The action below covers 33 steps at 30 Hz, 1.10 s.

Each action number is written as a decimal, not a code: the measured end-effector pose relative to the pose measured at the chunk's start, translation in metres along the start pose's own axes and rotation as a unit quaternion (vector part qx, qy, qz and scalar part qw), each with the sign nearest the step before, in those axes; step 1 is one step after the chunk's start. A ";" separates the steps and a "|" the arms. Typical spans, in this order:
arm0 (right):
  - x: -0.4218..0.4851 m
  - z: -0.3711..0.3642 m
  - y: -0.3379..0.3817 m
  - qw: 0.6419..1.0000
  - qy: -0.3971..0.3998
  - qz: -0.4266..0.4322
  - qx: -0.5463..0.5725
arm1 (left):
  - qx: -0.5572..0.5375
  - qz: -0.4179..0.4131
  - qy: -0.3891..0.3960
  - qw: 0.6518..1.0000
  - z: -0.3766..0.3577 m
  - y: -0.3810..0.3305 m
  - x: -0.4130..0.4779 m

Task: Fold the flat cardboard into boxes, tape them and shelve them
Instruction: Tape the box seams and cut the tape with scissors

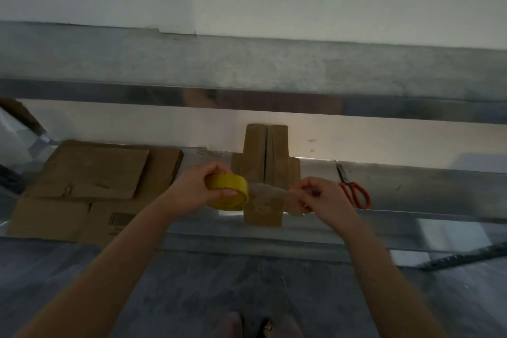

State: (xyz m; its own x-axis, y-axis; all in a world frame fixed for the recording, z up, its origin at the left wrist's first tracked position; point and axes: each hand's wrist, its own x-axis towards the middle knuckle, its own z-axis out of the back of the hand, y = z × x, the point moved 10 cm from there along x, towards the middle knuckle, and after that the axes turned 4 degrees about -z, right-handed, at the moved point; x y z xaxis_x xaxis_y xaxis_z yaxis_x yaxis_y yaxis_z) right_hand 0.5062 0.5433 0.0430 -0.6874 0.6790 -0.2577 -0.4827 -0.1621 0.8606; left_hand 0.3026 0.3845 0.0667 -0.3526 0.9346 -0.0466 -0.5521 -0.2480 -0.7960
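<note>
Left hand [204, 185]: bare, nothing worn on fingers or wrist that shows.
Right hand [326, 200]: bare as well.
Left forearm [109, 263]: uncovered along its whole visible length, from 7 o'clock.
Right forearm [384, 269]: uncovered likewise, from 5 o'clock.
Feet [236, 325]: at 6 o'clock, dim and blurred; a small pale glint beside them; footwear cannot be told.

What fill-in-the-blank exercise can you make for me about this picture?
The left hand grips a ____ tape roll.
The right hand pinches the tape's loose ____.
The scissors lie to the ____ of the box.
The flat cardboard lies to the ____ of the box.
Missing words: yellow, end, right, left.
</note>
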 end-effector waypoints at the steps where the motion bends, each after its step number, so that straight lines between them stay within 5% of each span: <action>1: 0.001 0.003 -0.001 1.000 -0.003 -0.001 0.003 | -0.007 -0.004 0.010 1.000 -0.001 -0.001 0.001; 8: 0.010 0.022 0.005 0.994 -0.060 0.026 -0.088 | 0.266 -0.060 -0.065 0.960 0.025 -0.010 0.007; 13: 0.015 0.024 0.001 0.993 -0.030 0.012 -0.115 | 0.097 -0.008 0.027 0.995 0.013 0.022 0.000; 17: 0.018 0.027 -0.010 0.996 -0.043 -0.004 -0.083 | -0.012 0.032 -0.010 0.999 0.018 0.041 -0.002; 33: 0.049 0.008 -0.050 0.996 -0.028 -0.061 -0.061 | 0.008 0.082 -0.026 0.996 -0.005 0.080 0.018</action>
State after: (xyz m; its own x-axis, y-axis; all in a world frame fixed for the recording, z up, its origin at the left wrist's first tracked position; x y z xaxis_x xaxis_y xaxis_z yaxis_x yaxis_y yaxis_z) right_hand 0.5011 0.5903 -0.0095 -0.5889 0.7381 -0.3294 -0.6262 -0.1590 0.7632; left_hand 0.2559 0.3831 -0.0013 -0.4770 0.8671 -0.1434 -0.4962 -0.4004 -0.7704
